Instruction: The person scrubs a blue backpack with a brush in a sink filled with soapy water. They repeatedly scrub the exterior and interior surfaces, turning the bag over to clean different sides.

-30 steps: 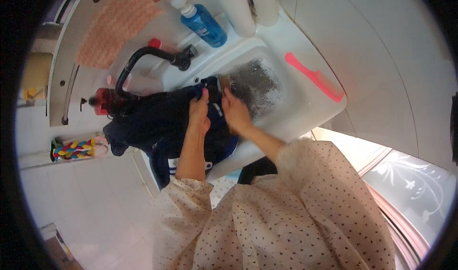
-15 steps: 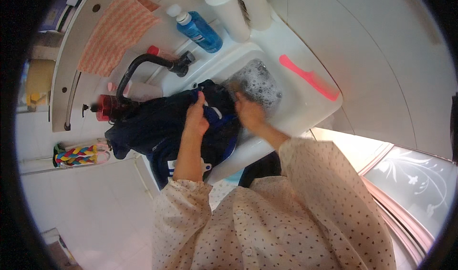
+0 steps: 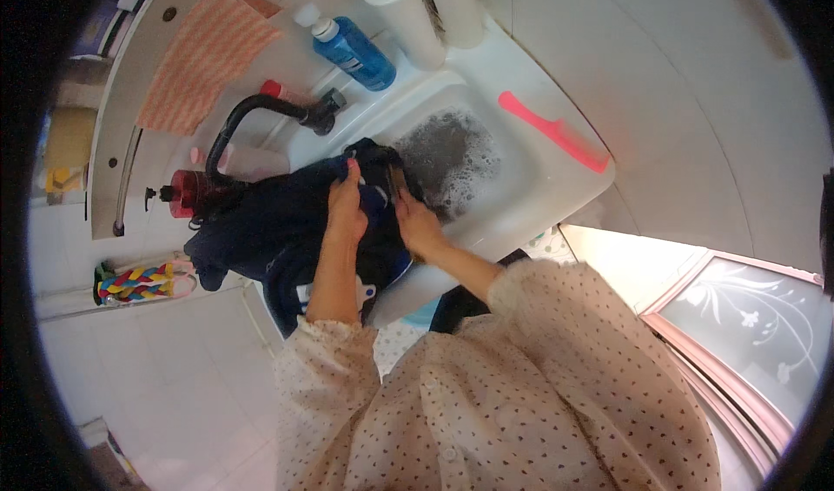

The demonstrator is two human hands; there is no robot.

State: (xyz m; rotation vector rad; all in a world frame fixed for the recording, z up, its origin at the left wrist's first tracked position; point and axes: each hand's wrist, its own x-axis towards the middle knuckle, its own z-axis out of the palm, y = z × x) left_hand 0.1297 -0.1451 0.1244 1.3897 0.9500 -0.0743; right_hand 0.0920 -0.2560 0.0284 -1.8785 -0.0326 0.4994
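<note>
A dark navy garment (image 3: 252, 226) with white and blue parts lies bunched over the left side of the white sink (image 3: 543, 197). My left hand (image 3: 347, 209) grips its cloth near the basin, thumb stretched upward. Closed around a brownish brush (image 3: 398, 181), my right hand (image 3: 420, 229) holds it against the garment, just right of the left hand. The brush's bristles are hidden. Grey, foamy water (image 3: 443, 157) lies in the basin beside the brush.
A pink comb (image 3: 556, 132) rests on the sink's right ledge. Along the back stand a blue pump bottle (image 3: 354, 54) and white bottles (image 3: 404, 18). A black faucet (image 3: 233, 135) arches at the left, near a red pump bottle (image 3: 187, 194) and an orange striped cloth (image 3: 204, 61).
My right hand has moved left with the brush, from the water's edge onto the garment. The foam in the basin has shifted. My left hand keeps its grip.
</note>
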